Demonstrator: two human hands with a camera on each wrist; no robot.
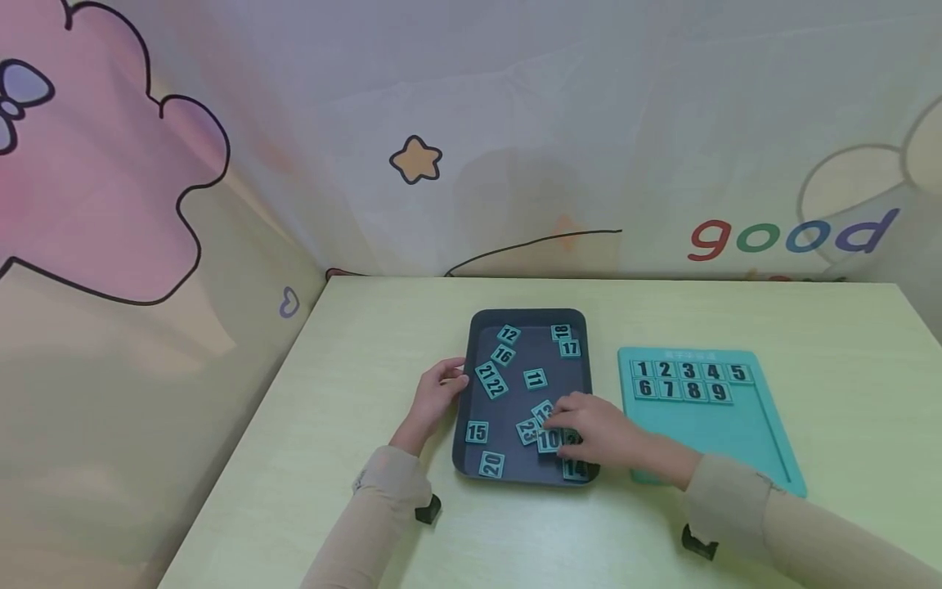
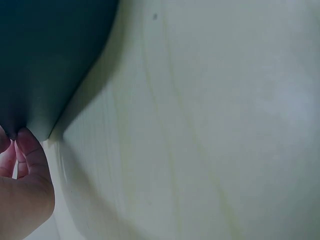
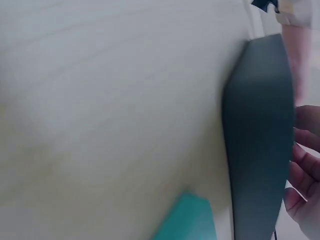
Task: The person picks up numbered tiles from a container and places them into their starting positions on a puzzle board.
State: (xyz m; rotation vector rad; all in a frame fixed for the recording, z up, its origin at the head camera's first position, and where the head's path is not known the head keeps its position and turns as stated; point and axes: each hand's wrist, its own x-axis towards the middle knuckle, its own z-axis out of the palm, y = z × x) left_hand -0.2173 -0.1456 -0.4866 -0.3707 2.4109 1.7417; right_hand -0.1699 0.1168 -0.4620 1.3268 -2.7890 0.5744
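Observation:
A dark tray (image 1: 508,409) with loose teal number tiles lies on the table. My left hand (image 1: 434,397) pinches its left rim between thumb and fingers; in the left wrist view that hand (image 2: 27,180) is at the tray's edge (image 2: 55,65). My right hand (image 1: 603,429) reaches over the tray's lower right and pinches the number 10 tile (image 1: 549,442) between thumb and fingers. Tiles 13 (image 1: 543,411) and 23 (image 1: 527,431) lie close beside it, and tile 14 (image 1: 575,469) is partly covered by the hand. The right wrist view shows fingers (image 3: 305,170) behind the tray wall (image 3: 260,140).
Right of the tray lies a teal number board (image 1: 714,433) holding tiles 1 to 5 in its top row and 6 to 9 below. Other tiles, such as 15 (image 1: 477,432) and 20 (image 1: 491,465), are spread in the tray. A printed cloth wall (image 1: 515,147) stands behind the table.

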